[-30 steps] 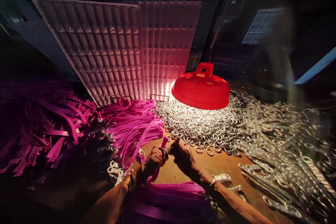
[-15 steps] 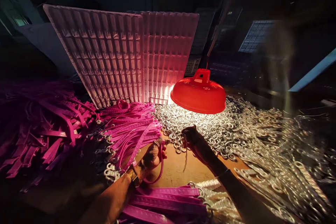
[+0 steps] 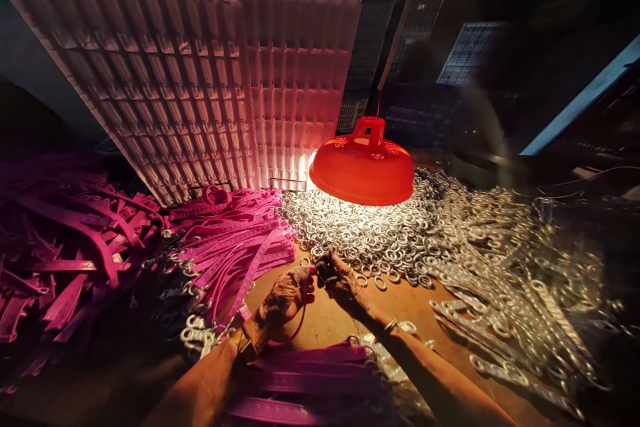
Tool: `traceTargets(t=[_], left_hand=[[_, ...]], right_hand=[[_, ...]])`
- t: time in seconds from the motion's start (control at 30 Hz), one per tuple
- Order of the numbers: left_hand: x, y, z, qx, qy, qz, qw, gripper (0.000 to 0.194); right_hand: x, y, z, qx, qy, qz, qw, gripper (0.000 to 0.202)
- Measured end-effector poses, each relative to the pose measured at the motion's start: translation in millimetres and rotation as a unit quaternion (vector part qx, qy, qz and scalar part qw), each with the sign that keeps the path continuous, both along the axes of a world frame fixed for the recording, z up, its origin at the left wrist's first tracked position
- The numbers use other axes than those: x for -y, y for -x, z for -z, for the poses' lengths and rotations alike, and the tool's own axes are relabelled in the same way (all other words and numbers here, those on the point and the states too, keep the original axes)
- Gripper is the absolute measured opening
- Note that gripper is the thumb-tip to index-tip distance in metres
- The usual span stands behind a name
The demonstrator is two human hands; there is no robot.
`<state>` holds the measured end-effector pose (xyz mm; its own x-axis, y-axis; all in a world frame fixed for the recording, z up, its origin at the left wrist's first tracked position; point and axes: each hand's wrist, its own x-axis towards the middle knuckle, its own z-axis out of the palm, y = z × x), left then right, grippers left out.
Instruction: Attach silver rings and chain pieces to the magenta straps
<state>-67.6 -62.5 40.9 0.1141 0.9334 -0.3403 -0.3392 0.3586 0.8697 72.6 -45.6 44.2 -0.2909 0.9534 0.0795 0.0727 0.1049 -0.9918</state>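
Observation:
My left hand is closed around a pink strap, whose loop hangs below the fingers. Close against it, my right hand has its fingers pinched together at the strap's end. Whatever lies between those right fingers is too dark and small to name. Just beyond both hands spreads a heap of metal rings. Pink straps with metal fittings lie left of my hands. Under my forearms is another bundle of pink straps, with pale braided pieces at its right end.
A red lamp hangs low over the rings. Ridged panels stand upright behind. At far left is a larger heap of pink straps. Chain-like metal pieces cover the right side of the wooden table.
My right hand has moved left and met the left hand at the strap. The thin strand that hung from it no longer shows. The view has shifted slightly.

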Motion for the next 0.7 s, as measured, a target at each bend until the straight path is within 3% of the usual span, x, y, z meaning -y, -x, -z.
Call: traceTargets(t=[0.17, 0.27, 0.4, 0.6, 0.7], left_hand=[[4, 1, -0.9, 0.116, 0.004, 0.043, 0.992, 0.019], [5, 0, -2.3, 0.113, 0.008, 0.032, 0.993, 0.03], [13, -8, -7.9, 0.044, -0.023, -0.001, 0.999, 0.039], [23, -17, -5.3, -0.099, -0.128, -0.069, 0.984, 0.033], [26, -13, -7.8, -0.097, -0.094, -0.042, 0.99, 0.039]], right_hand=[[5, 4, -2.3, 0.036, -0.052, 0.021, 0.998, 0.02], [7, 7, -0.5, 0.032, -0.065, 0.024, 0.997, 0.02], [8, 7, -0.3, 0.045, -0.067, 0.036, 0.996, 0.02], [4, 6, -10.1, 0.086, -0.055, 0.006, 0.995, 0.019], [0, 8, -16.2, 0.103, -0.067, -0.005, 0.992, 0.019]])
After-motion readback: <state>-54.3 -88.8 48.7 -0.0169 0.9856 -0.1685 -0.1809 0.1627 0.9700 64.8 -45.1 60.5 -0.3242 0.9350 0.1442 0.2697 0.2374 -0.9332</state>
